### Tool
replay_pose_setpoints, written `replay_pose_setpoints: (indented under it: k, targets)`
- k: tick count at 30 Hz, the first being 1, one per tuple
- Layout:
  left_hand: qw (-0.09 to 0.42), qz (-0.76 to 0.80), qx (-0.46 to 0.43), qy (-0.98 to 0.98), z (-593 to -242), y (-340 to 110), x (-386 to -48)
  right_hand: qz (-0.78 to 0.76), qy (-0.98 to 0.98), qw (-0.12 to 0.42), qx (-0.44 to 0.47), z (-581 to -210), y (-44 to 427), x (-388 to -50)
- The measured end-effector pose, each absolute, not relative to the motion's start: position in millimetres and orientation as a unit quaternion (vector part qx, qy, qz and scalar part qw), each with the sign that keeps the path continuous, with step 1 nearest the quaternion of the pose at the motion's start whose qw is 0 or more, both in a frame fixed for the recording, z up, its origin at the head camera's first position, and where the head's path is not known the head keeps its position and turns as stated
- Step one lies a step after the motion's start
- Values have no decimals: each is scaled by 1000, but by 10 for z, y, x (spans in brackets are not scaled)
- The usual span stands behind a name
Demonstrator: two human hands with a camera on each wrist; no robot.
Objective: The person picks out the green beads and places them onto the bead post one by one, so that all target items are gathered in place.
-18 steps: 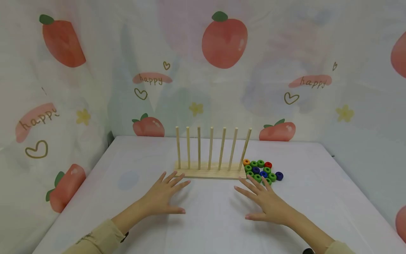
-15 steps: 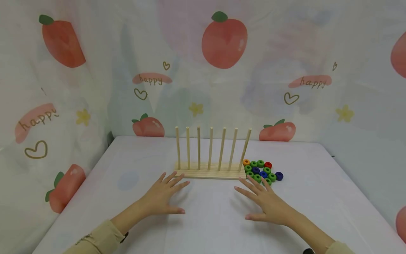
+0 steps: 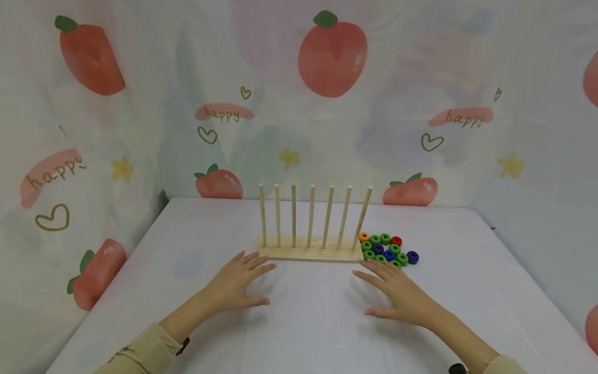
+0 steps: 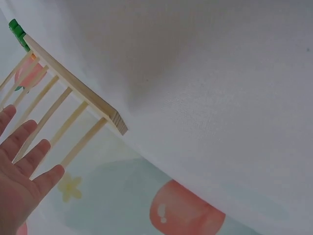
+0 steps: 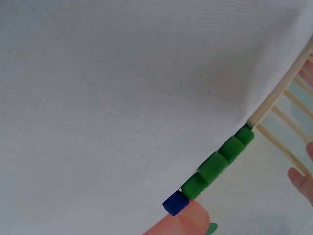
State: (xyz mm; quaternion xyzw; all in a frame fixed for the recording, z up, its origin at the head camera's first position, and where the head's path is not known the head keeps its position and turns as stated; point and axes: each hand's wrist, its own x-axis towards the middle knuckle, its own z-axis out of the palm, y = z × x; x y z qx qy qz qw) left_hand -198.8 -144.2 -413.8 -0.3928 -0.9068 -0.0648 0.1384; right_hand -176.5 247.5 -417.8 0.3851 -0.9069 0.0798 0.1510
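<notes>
My left hand (image 3: 235,283) hovers in front of the left end of a wooden peg stand (image 3: 308,254), its fingers spread and holding nothing. A row of several upright wooden dowels rises from the stand's flat base. To the right, my right hand (image 3: 403,292) is held with fingers apart, just in front of a cluster of beads (image 3: 394,249); nothing is in its grasp. Most beads are green, with a few blue ones, a red bead (image 3: 396,241) and an orange bead (image 3: 364,237). The fingers of the right hand partly cover the nearest beads. No bead sits on a dowel.
A white cloth covers the table (image 3: 308,322). Behind it and at both sides hang cloth walls (image 3: 336,140) printed with fruit and hearts. The beads lie against the right end of the stand, with one dark blue bead (image 3: 413,257) at the outer edge.
Both hands have shifted slightly, the right one a little to the right with its fingers closer together. The head view has tilted a bit. Stand and beads have stayed in place.
</notes>
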Motion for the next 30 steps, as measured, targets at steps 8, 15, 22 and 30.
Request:
replay_pose_setpoints:
  k: [8, 15, 22, 30]
  targets:
    - [177, -82, -355, -914, -4090, -1504, -1996, 77, -904, 175, 383, -4139, 2567, -1769]
    - [192, -119, -309, -924, -3987, -1603, -2014, 88, -914, 174, 357, -4124, 2638, -1760]
    - [185, -146, -278, -931, -3980, -1700, -2094, 92, -912, 196, 348, -4131, 2694, -1756]
    - [159, -153, -250, -943, -3993, -1700, -2226, 86, -916, 210, 331, -4155, 2793, -1763]
